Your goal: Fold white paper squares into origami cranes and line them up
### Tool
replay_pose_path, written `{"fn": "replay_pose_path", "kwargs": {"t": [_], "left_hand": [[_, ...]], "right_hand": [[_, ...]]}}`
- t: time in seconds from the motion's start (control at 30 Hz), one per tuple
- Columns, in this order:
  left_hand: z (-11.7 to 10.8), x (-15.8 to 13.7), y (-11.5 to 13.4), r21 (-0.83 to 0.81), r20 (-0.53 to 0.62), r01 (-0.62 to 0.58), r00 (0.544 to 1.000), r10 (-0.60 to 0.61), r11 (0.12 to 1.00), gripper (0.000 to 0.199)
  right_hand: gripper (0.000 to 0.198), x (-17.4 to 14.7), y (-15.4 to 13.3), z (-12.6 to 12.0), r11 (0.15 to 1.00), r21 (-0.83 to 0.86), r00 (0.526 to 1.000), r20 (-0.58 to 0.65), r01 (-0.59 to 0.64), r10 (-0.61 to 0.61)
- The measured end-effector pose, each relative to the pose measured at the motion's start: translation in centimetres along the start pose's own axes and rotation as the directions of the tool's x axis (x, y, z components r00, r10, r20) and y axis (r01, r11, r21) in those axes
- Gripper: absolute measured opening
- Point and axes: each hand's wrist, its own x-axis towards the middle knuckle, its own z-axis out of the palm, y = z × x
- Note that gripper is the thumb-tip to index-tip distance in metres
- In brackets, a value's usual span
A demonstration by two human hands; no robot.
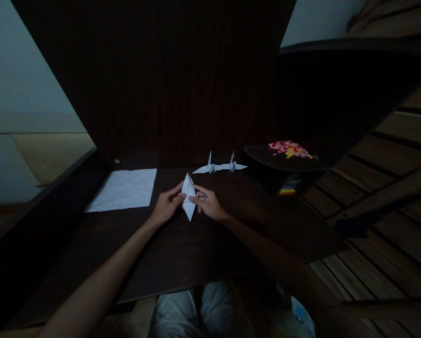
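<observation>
Between my two hands is a white folded paper (189, 209), a narrow diamond shape with a crease down its middle and its points facing away from and toward me. My left hand (167, 204) pinches its left edge, thumb on top. From the other side my right hand (209, 203) grips the right edge, its thumb also resting on the paper. Some fingers are hidden behind or under the fold. Just beyond, two white paper cranes (211, 168) stand side by side on the dark desk (161, 253), near its back panel.
A flat, creased white paper sheet (126, 189) lies on the left of the desk, by a raised side board (44, 197). To the right, a pile of small colourful pieces (290, 149) sits on a rounded shelf (266, 157). Under that shelf is a yellow item (287, 191).
</observation>
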Motion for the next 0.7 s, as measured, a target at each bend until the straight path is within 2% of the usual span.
{"fn": "replay_pose_path", "kwargs": {"t": [0.17,0.4,0.7], "left_hand": [[0.0,0.04,0.03,-0.022,-0.003,0.001,1.0,-0.001,1.0,0.048],[0.09,0.03,-0.04,-0.046,0.027,0.007,1.0,-0.006,0.999,0.032],[-0.02,-0.05,0.17,-0.064,0.012,0.009,1.0,-0.008,0.998,0.036]], "right_hand": [[0.033,0.06,0.08,-0.09,1.0,-0.024,0.999,0.032,0.014,-0.013],[0.039,0.18,0.25,-0.04,1.0,-0.011,0.999,0.031,0.017,-0.017],[0.039,0.2,-0.2,-0.01,0.998,0.057,1.0,0.021,0.02,-0.021]]}}
